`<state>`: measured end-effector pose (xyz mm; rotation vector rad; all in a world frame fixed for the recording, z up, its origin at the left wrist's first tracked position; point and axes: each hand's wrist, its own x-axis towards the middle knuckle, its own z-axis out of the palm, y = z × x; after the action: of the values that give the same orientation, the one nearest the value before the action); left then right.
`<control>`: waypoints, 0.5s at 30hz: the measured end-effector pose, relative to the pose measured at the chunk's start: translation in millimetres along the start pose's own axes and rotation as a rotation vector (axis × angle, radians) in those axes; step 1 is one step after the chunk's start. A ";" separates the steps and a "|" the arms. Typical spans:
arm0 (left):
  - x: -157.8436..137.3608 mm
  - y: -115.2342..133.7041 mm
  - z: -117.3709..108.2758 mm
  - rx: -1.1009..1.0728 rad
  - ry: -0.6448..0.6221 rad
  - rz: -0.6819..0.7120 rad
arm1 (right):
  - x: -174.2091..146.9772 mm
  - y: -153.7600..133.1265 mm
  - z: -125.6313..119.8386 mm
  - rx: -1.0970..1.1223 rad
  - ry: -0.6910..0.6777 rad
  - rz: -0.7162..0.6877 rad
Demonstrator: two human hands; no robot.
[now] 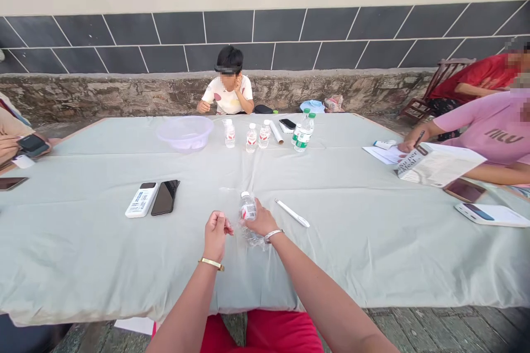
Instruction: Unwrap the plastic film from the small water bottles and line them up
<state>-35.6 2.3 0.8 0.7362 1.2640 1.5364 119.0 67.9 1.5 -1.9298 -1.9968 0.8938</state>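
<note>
At right, a white printed book or box (439,165) reads "Super Meal" in dark letters. Lettering on the pink shirt (491,129) behind it is unclear. Print on the nearest plastic bottle (248,210) and left-hand white power bank (141,201) is too small to read.

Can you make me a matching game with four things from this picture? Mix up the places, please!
Things
1. Slim white pen-like stick
2. Round, see-through purple plastic basin
3. Clear plastic bottles with green caps
4. The camera wearer's bare right hand

Places
A. Gripping a small clear plastic bottle with a white cap
B. Standing right of the rolled white tube
C. Lying just right of the right hand
D. Left of the bottles at the back

Pairs: 1-C, 2-D, 3-B, 4-A
</note>
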 end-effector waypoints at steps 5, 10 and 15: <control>15.5 -6.3 -55.5 0.075 0.335 -0.120 | -8.7 4.2 -19.2 -0.053 -0.062 0.061; 29.2 -8.6 -74.3 0.196 0.398 -0.142 | -11.1 6.6 -18.6 -0.149 -0.018 0.060; 38.5 14.3 -55.9 0.727 0.019 0.110 | -6.5 7.8 -15.5 -0.184 -0.026 0.105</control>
<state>-102.7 18.3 -5.7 1.2637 1.8446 1.1466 134.8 65.4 10.9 -2.1491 -2.0746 0.7876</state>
